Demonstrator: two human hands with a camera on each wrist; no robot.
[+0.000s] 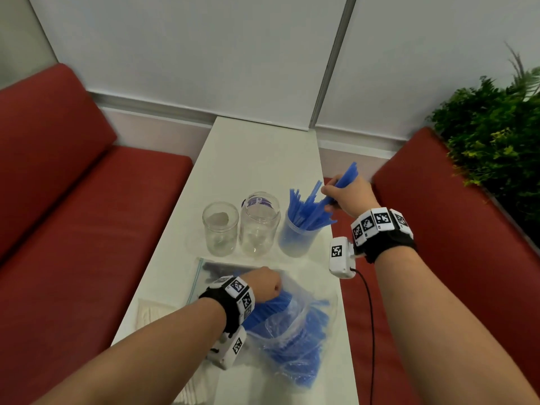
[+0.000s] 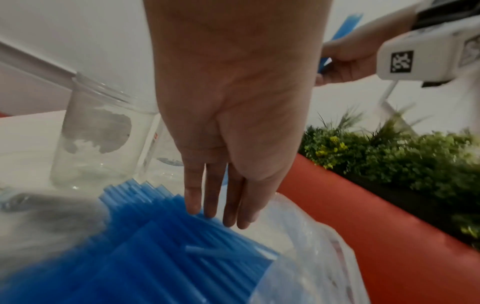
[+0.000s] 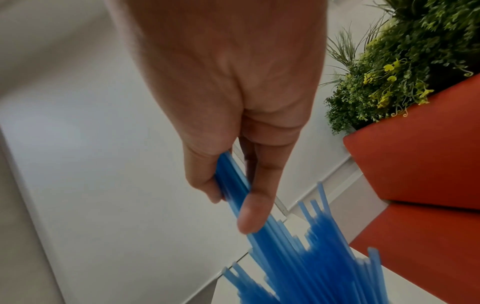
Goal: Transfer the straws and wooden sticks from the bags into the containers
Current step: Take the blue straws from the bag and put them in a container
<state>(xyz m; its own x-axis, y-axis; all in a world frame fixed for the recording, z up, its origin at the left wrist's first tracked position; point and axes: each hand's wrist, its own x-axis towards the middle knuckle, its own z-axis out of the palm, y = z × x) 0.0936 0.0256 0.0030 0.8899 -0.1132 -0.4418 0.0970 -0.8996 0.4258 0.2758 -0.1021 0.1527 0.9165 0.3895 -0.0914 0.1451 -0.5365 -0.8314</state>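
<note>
Three clear jars stand in a row on the white table. The left jar and middle jar hold nothing; the right jar is stuffed with blue straws. My right hand pinches a small bundle of blue straws slanted over that jar, lower ends among the straws in it. My left hand lies with straight fingers on the blue straws at the mouth of a clear plastic bag.
A zip bag with dark contents lies under my left wrist, just in front of the jars. A pale bundle sits at the table's near left edge. Red benches flank the table; green plants stand at the right.
</note>
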